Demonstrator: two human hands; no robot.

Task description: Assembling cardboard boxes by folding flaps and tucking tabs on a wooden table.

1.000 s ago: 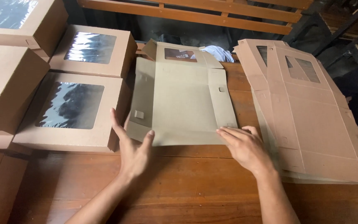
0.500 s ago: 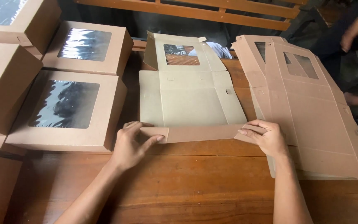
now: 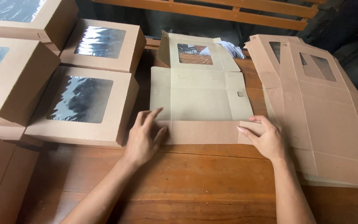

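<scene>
Hands Press a Folded Flap on a Flat Box Blank

Cardboard blank [image 3: 199, 97] lies unfolded on the wooden counter [image 3: 195, 182], its windowed lid panel tilted up at the far end. The near flap [image 3: 204, 132] is folded over onto the blank. Left hand [image 3: 143, 139] lies flat on the flap's left end, fingers spread apart. Right hand [image 3: 266, 139] presses the right end, fingers together, gripping nothing. Finished window boxes [image 3: 81, 103] stand just left; a stack of flat blanks [image 3: 324, 116] lies just right.

Soft daylight falls from above; the box windows [image 3: 79, 98] catch pale glare, the far background sinks dark, and the tabletop [image 3: 195, 178] stays sharp.
</scene>
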